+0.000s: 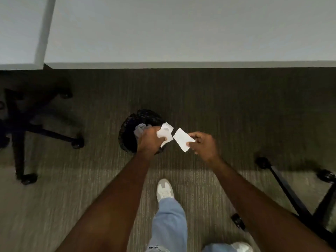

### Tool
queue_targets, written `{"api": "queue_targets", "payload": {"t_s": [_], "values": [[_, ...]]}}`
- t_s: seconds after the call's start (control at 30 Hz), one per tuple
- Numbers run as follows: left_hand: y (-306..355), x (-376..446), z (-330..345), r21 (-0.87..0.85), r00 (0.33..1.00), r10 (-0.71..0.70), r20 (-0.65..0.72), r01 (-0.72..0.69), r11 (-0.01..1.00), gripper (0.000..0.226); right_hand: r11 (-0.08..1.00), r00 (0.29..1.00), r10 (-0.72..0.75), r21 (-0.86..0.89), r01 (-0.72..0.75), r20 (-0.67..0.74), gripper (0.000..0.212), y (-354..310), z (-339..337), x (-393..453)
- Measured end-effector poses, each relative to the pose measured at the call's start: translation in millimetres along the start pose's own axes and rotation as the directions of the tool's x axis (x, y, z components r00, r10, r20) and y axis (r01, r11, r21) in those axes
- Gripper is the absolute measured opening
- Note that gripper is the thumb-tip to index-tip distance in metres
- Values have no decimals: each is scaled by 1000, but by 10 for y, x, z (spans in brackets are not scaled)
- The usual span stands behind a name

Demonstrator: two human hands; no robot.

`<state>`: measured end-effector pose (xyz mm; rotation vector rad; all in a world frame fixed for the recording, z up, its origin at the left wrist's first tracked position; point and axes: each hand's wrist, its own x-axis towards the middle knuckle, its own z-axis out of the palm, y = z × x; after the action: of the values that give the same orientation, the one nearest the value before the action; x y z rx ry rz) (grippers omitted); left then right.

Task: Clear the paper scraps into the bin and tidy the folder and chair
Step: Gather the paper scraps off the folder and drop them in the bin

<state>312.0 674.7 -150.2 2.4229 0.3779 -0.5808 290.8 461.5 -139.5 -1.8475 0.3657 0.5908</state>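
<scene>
- Both hands hold paper: left hand (148,140) clutches a crumpled bunch of scraps (165,133); right hand (203,145) pinches one flat scrap (181,140).
- Bin (127,131), one black mesh basket, sits directly under the left hand; the right scrap hangs just right of its rim.
- Two chair bases: one far left (21,124), one near right (294,197).
- No folder visible.

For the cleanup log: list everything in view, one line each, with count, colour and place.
Desk: two, white, top of view, meeting at upper left.
Carpet: one, grey-brown striped, whole floor.
Mesh bin: one, black, centre, below the left hand; something pale inside.
Paper scraps: a bunch, white, in the left hand.
Paper scrap: one, white, pinched in the right hand.
Chair base: two, black, wheeled, far left and lower right.
Shoes: two, white-grey, bottom centre.
Jeans: light blue.
Left hand: closed.
Right hand: pinching.
</scene>
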Motion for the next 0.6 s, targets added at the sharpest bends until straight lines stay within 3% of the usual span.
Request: {"api": "queue_targets", "payload": {"t_s": [0.27,0.37,0.47,0.6], "values": [[-748,536,-182,142,995,-67,-71,76,987,38,989,988,131,66,-136,76,30,-39,1087,726],[-995,682,-161,169,995,-60,-74,72,983,36,980,971,190,37,-197,144,43,46,1376,898],[-1159,767,-143,249,994,-89,-61,102,963,38,971,958,218,-143,-193,186,57,176,1488,986],[-1289,784,-153,263,995,-56,-83,76,962,36,892,973,140,-450,-42,186,61,255,1397,992]]}}
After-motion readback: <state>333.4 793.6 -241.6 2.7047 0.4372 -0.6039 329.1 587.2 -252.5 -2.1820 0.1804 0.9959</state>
